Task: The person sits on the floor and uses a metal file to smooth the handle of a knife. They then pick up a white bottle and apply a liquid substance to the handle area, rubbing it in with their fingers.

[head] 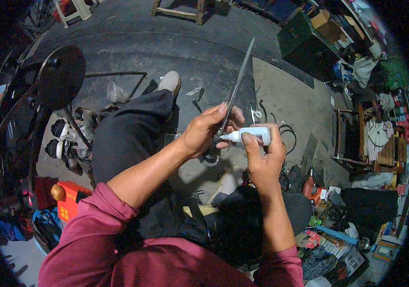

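Note:
A long, thin dark rod (pixel 240 77), tapering towards its far tip, slants up and away from my left hand (pixel 206 127). The thumb and fingers of that hand grip the rod near its lower end. My right hand (pixel 266 154) holds a small white squeeze bottle (pixel 263 133) with a label, tipped on its side. Its narrow nozzle (pixel 227 136) points left at the rod's lower end, touching it or very close; the left fingers partly hide the spot. Below the hands is a dark round object (pixel 210 158), which I cannot identify.
Beside my left leg stand a dark round disc (pixel 62 77) on a metal frame and several shoes (pixel 59 138). Thin black cable (pixel 290 138) lies on the floor at right. Beyond are a dark green cabinet (pixel 305 39), a chair (pixel 364 136) and a red bottle (pixel 308 186) among clutter.

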The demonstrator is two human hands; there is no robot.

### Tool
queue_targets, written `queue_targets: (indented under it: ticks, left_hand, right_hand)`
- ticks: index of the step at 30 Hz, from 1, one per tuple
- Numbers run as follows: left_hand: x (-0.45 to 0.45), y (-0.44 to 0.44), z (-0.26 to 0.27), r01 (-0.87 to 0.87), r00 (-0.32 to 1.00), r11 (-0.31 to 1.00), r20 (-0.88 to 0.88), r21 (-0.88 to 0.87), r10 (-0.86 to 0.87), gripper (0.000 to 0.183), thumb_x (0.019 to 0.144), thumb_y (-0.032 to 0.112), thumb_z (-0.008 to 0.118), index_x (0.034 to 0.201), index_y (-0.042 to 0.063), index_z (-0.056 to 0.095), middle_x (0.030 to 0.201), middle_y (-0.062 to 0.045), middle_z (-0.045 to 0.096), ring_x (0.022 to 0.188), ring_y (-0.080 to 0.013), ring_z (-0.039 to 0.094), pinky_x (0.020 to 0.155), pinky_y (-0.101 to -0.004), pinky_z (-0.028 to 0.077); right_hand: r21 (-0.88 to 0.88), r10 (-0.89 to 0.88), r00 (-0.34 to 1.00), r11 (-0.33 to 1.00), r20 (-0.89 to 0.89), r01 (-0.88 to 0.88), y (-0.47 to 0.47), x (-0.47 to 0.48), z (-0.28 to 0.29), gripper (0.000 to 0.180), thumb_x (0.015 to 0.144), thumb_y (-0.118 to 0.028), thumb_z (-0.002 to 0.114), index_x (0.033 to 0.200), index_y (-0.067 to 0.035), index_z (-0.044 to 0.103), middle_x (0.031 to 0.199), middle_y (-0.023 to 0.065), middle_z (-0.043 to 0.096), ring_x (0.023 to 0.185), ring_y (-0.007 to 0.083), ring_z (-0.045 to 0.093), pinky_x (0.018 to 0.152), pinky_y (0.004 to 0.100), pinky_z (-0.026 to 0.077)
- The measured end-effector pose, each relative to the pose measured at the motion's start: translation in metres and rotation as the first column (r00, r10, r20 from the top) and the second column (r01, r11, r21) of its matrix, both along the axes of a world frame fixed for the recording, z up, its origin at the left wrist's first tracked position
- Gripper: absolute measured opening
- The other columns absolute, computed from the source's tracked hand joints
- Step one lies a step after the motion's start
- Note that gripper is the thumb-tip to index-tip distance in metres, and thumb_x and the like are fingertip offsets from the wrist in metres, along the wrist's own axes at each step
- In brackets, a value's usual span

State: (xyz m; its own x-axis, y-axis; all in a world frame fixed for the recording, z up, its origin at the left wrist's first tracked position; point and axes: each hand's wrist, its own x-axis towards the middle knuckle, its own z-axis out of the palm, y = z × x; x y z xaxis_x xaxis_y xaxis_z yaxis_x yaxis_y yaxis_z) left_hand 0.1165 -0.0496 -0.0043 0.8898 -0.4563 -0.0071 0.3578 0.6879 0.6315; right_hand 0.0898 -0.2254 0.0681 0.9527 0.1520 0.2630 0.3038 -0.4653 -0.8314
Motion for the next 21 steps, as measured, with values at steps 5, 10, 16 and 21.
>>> queue_targets:
  ticks: [5, 10, 16, 21]
  left_hand:
    - [0.0007, -0.0002, 0.0003, -0.009, 1.0, 1.0, -0.013, 0.02, 0.009, 0.051, 0.103, 0.054, 0.043, 0.109, 0.005, 0.059, 0.086, -0.003, 0.058, 0.075, -0.0115, 0.055, 0.052, -0.0247, 0.043]
    - [-0.0001, 0.0003, 0.001, 0.006, 1.0, 1.0, 0.002, 0.03, -0.006, 0.05, 0.103, 0.055, 0.043, 0.107, 0.009, 0.062, 0.088, 0.001, 0.055, 0.082, -0.0088, 0.051, 0.053, -0.0236, 0.04]
    - [-0.0001, -0.0006, 0.0025, 0.023, 1.0, 0.999, 0.015, 0.047, -0.023, 0.05, 0.103, 0.056, 0.044, 0.107, 0.009, 0.062, 0.087, 0.001, 0.053, 0.082, -0.0086, 0.049, 0.053, -0.0234, 0.04]
    - [-0.0017, -0.0007, 0.0054, 0.011, 1.0, 0.998, 0.0, 0.059, -0.011, 0.051, 0.103, 0.056, 0.043, 0.107, 0.009, 0.062, 0.086, 0.001, 0.054, 0.08, -0.0084, 0.05, 0.053, -0.0231, 0.04]
  right_hand:
    - [0.008, 0.007, 1.0, 1.0, 0.0, -0.007, 0.0052, 0.0014, -0.0002, 0.024, 0.092, -0.019, 0.073, 0.101, -0.001, 0.06, 0.09, 0.0135, 0.071, 0.082, 0.0232, 0.071, 0.075, 0.035, 0.054]
    - [-0.01, 0.014, 1.0, 1.0, -0.007, -0.014, 0.0036, 0.0007, 0.0014, 0.025, 0.091, -0.02, 0.073, 0.1, -0.001, 0.059, 0.09, 0.0139, 0.07, 0.083, 0.0244, 0.071, 0.075, 0.035, 0.054]
    - [-0.032, 0.028, 0.998, 0.999, 0.051, -0.027, 0.0012, 0.0024, -0.0031, 0.027, 0.089, -0.02, 0.075, 0.098, -0.001, 0.058, 0.089, 0.0153, 0.068, 0.081, 0.0289, 0.068, 0.073, 0.0372, 0.052]
    - [-0.063, 0.054, 0.995, 0.997, 0.088, -0.048, -0.0004, 0.0027, -0.0034, 0.025, 0.088, -0.019, 0.075, 0.096, -0.001, 0.059, 0.087, 0.0152, 0.067, 0.078, 0.0321, 0.066, 0.071, 0.0391, 0.051]
